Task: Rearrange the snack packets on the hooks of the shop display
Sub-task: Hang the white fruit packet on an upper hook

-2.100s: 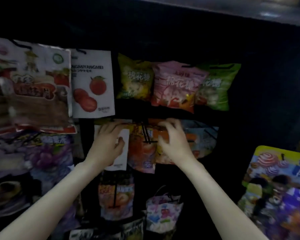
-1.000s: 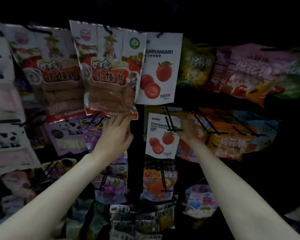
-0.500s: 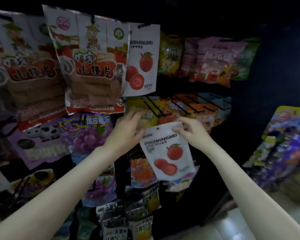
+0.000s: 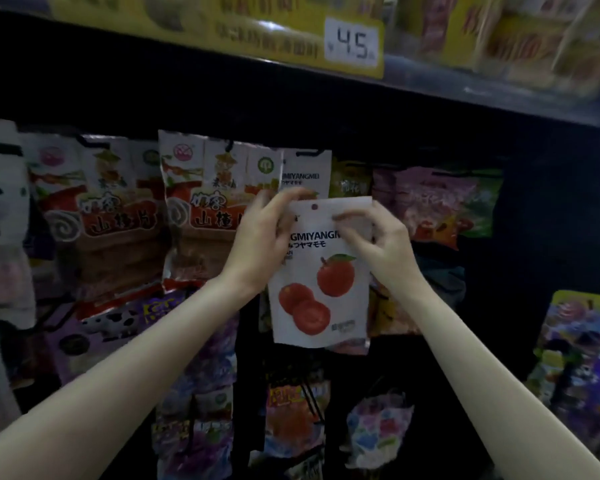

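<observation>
A big dark display wall (image 4: 534, 237) fills most of what I see, with rows of snack packets hanging on it. A shelf (image 4: 430, 95) runs across the top, far up, with a yellow strip and a white price tag (image 4: 352, 43) that reads 4.5.

On the left hang two large red and brown packets (image 4: 201, 209) side by side. Right of the middle hang pink and green puffy packets (image 4: 440, 206). Low down near me are purple packets (image 4: 201, 431) and a small flowery bag (image 4: 378, 431). At the far right edge is a bright colorful packet (image 4: 582, 358).

In the middle I hold up a white packet (image 4: 321, 289) with red fruit on it. It sits in front of another white packet (image 4: 307, 174) just like it, which hangs on a black hook (image 4: 309, 153) above. My packet's small round hole is near its top edge, below that hook.

My left hand (image 4: 260, 244) grips the packet's top left corner, with the fingers curled over the edge. My right hand (image 4: 381, 240) pinches the top right part, thumb in front. The fingers there look a bit blurry, so I can't be sure just how they sit.
</observation>
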### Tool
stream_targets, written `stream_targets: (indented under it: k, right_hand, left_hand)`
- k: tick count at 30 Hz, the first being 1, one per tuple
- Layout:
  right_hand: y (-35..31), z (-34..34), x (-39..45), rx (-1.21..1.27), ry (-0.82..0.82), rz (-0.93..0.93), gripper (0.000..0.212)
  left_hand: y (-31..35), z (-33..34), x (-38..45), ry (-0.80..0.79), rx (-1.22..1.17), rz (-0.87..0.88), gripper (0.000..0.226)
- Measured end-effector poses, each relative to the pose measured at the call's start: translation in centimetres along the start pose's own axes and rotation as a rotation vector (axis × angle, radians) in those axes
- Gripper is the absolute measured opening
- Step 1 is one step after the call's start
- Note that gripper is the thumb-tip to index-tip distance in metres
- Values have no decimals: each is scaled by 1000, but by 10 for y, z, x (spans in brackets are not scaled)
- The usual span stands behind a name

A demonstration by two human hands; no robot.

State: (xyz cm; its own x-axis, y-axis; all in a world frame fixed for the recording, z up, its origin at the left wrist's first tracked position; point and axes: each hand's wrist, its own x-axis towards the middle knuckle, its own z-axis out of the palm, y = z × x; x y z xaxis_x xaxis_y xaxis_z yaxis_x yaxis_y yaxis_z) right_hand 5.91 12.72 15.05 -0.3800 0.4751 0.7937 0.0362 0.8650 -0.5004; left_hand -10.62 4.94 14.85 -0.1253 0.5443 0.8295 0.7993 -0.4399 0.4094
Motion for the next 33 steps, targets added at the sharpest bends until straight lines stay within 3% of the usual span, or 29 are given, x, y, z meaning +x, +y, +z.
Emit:
stream_targets:
  k: [4, 9, 13, 16, 23, 29, 33]
  right_hand:
    - [18, 12, 16, 103, 28, 73, 24]
    - [19, 14, 54, 152, 175, 22, 31]
    - [25, 14, 78, 188, 241, 32, 33]
    - [35, 15, 87, 176, 203, 69, 33]
    - [39, 11, 89, 94, 98, 105, 35]
    - [37, 25, 91, -187, 44, 83, 43]
    - [43, 39, 92, -381, -57, 137, 67]
  left_hand:
    - [-4, -5, 30, 57, 62, 44, 45]
    - [-3, -3, 53, 122, 133, -12, 51]
    - [-3, 8, 58, -20, 398, 2, 53]
    - [-6, 18, 59, -83, 581, 1, 56]
    - [-20, 23, 59, -51, 706, 153, 61]
    - [-21, 19, 55, -150, 717, 50, 68]
    - [-40, -4, 30, -132, 672, -25, 66]
